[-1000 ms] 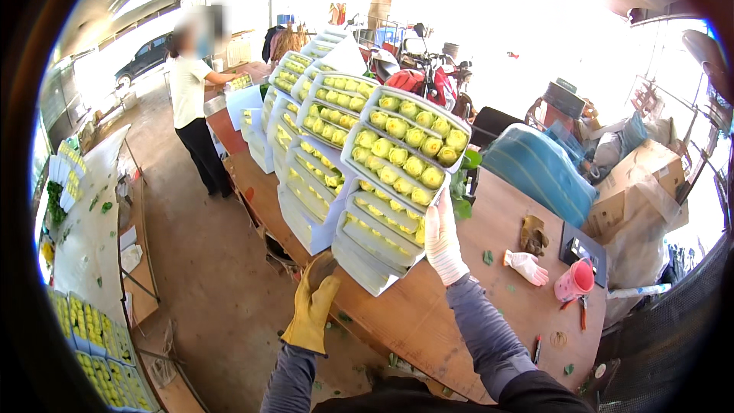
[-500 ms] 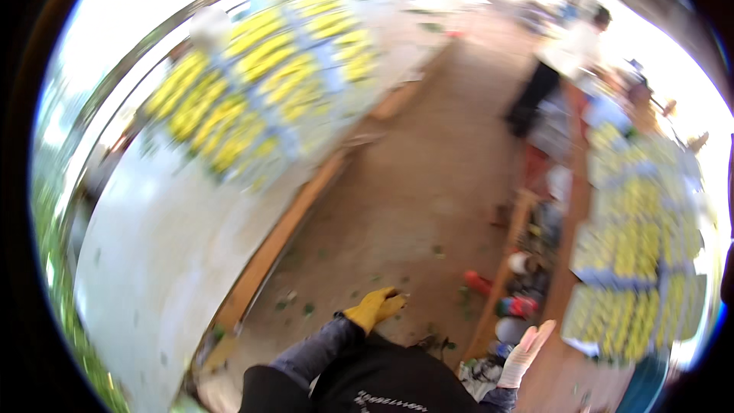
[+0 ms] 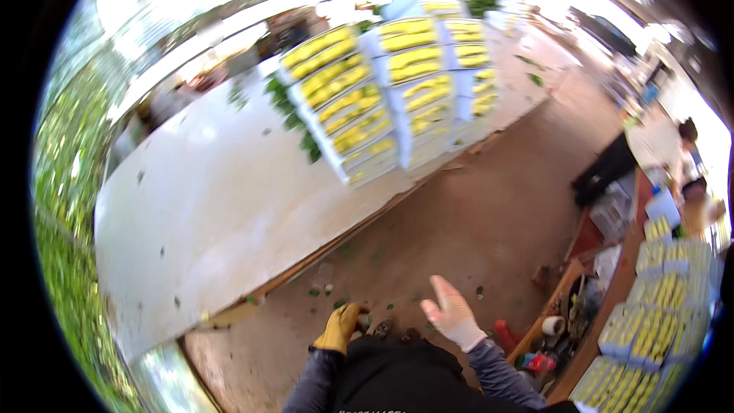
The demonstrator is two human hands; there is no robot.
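My left hand (image 3: pixel 341 327), in a yellow glove, is low in front of my body with its fingers loosely bent and nothing seen in it. To its right, my right hand (image 3: pixel 451 312) wears a pale glove; its fingers are stretched out and it holds nothing. Both hands hang over the brown floor (image 3: pixel 428 245), touching nothing. Ahead and to the left, a long white table (image 3: pixel 206 206) bears stacks of pale trays (image 3: pixel 367 99) packed with rows of yellow items, too blurred to name. Green leaves (image 3: pixel 293 116) stick out beside the stacks.
On the right, a wooden bench (image 3: pixel 589 321) carries more stacked trays of yellow items (image 3: pixel 650 329). Its lower shelf holds a roll (image 3: pixel 553 326) and a red object (image 3: pixel 540 361). A person in dark trousers (image 3: pixel 609 168) stands farther along the bench. Leaf scraps dot the floor.
My view has swung to the right-hand bench's opposite side, so the white table fills more of the picture. My right hand has moved inward and forward; the left hand's fingers have bent more.
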